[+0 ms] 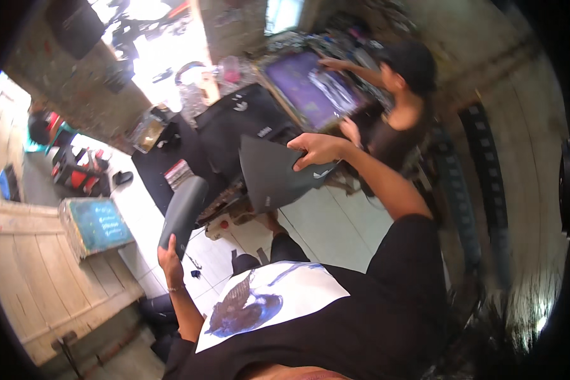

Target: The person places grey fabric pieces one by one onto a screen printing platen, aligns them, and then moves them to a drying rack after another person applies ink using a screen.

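My left hand (171,261), lower left, is closed on the bottom end of a dark grey flexible sheet (187,206) that curls over lengthwise. My right hand (323,150) reaches forward with fingers pinching the upper edge of another dark grey sheet (269,174). This one hangs bent, with small white printed marks near its lower edges; whether it is one sheet or several I cannot tell. Behind it, a black sheet with white marks (240,123) lies on the dark work table (149,174).
At the far right of the table a co-worker (402,107) leans over a purple printing screen (297,79), one hand on it. Another person (41,130) is low at the far left. A blue-topped wooden box (98,221) stands left of me. Dark strips (484,171) hang at the right.
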`<state>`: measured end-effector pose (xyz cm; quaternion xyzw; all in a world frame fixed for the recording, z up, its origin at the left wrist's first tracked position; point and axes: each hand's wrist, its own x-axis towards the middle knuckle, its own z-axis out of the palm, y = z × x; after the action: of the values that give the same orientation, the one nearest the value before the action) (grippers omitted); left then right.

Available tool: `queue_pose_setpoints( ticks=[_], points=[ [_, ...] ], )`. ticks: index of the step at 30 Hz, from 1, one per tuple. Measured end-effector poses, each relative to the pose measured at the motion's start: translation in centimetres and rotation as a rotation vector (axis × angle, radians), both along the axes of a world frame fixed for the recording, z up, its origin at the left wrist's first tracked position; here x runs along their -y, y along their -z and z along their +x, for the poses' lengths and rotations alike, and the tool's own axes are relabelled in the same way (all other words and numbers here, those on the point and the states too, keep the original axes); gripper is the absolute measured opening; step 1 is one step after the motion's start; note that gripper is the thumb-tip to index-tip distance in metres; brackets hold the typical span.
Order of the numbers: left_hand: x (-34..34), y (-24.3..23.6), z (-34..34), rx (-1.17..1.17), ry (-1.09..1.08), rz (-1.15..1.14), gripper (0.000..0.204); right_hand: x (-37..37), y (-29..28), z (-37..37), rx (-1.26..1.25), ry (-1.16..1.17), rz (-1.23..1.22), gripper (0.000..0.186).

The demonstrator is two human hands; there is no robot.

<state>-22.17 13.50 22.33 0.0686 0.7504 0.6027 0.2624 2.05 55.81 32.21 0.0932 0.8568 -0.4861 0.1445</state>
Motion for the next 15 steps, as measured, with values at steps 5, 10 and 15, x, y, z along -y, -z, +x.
queue_pose_setpoints(
  ticks=[5, 10, 15],
  points=[
    [-4.6, 1.8, 2.8, -0.104, 0.449, 0.032, 0.035, 13.3, 2.2, 19.0, -0.228, 0.742, -0.179, 0.012],
    [-8.3, -0.2, 12.5, -0.346, 0.806, 0.055, 0.036, 28.7, -1.3, 33.1, -0.329, 1.37, -0.05, 0.015],
    [-14.0, 1.2, 26.5, -0.462, 1.249, 0.032, 0.027, 40.9, -3.5, 46.1, -0.866, 2.072, 0.258, 0.043]
  ],
)
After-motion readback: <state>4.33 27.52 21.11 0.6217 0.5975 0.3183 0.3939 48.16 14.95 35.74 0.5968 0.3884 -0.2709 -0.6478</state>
